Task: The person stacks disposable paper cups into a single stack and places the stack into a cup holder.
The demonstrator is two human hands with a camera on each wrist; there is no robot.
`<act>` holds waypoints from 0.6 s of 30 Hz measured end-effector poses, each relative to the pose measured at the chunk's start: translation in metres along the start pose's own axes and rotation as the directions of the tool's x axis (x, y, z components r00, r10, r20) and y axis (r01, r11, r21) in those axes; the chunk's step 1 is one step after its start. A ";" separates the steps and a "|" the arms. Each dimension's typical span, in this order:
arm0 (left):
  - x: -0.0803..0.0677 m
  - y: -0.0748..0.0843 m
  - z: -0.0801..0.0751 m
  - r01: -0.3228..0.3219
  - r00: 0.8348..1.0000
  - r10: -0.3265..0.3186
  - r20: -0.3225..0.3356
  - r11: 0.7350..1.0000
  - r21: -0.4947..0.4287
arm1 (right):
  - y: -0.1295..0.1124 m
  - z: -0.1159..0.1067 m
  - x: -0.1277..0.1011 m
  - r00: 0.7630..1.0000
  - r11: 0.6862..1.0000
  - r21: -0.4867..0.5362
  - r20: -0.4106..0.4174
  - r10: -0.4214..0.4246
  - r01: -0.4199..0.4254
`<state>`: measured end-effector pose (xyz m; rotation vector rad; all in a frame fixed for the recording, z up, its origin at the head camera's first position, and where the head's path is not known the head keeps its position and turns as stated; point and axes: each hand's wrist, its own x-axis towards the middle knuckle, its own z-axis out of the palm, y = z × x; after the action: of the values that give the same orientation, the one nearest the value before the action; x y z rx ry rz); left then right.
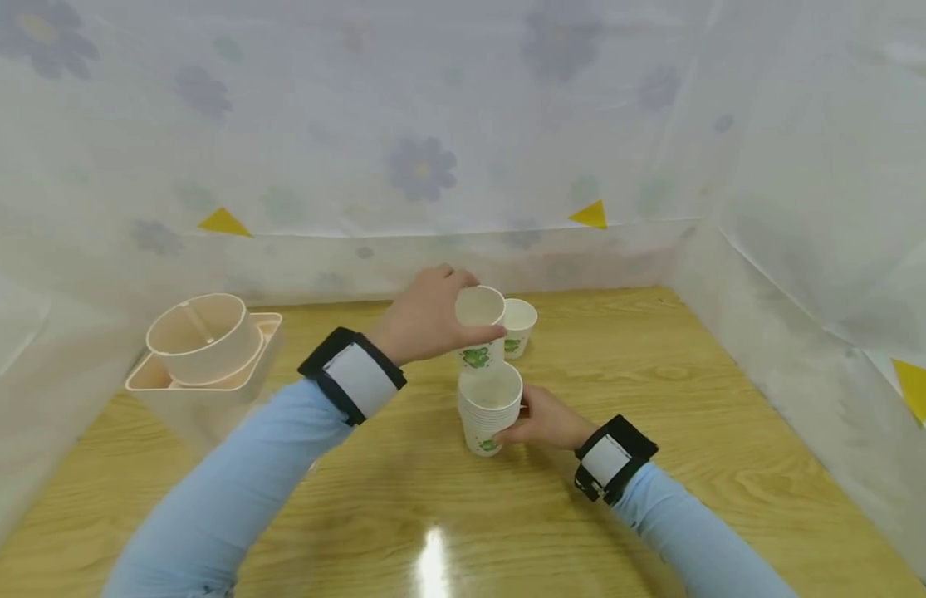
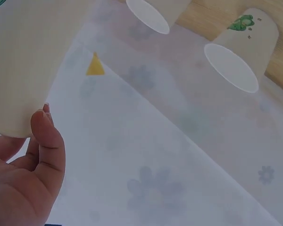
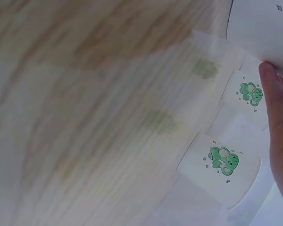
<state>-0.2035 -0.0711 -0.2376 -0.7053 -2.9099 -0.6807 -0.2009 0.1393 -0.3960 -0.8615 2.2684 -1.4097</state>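
L hand (image 1: 425, 317) reaches fwd, grip curled; R hand (image 1: 546, 419) curled, nearer.

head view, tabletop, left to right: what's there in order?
Beige holder → left hand gripping a single paper cup → lone cup behind it → right hand, which holds the cup stack nearer the camera.

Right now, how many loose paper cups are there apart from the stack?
2. One cup is gripped by the left hand above the stack, which the right hand steadies; another cup stands on the table behind. More could be hidden.
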 end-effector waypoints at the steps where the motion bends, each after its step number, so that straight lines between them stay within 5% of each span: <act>1: -0.002 0.003 0.001 -0.016 1.000 0.016 0.007 1.000 -0.002 | 0.000 0.000 0.000 1.000 1.000 0.002 0.003 -0.002 0.002; 9: -0.013 0.014 0.018 -0.078 0.995 0.077 0.070 0.997 0.022 | -0.001 0.001 0.001 1.000 1.000 0.007 0.013 0.002 -0.002; 18: -0.016 0.011 0.029 -0.082 0.995 0.079 0.063 0.996 0.044 | -0.002 0.000 0.001 1.000 1.000 -0.001 0.010 0.008 -0.008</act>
<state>-0.1832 -0.0564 -0.2616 -0.8476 -2.9232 -0.5910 -0.2015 0.1381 -0.3940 -0.8570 2.2628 -1.3985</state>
